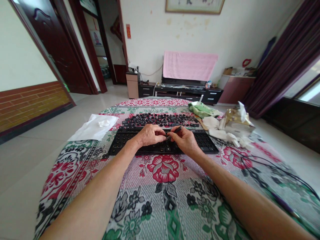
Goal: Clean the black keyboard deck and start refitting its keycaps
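seen mid-counter (pixel 165 200) on floral cloth: left hand (pixel 150 135) curled closed over a black keyboard (pixel 125 140), right hand (pixel 185 140) pinching a small dark piece (pixel 176 130) just above it, loose keys (pixel 157 119) heaped on the far side.

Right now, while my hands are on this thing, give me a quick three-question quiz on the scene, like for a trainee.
1. True or false: the heap of loose black plastic keycaps lies on the far side of the flat black keyboard from the person.
2. What lies left of the keyboard on the floral woven tablecloth? A, a white paper sheet. B, a red mug. C, a blue book.
3. Fill in: the left hand and the right hand meet over the ____ of the keyboard.

Key: 1 true. 2 A. 3 middle.
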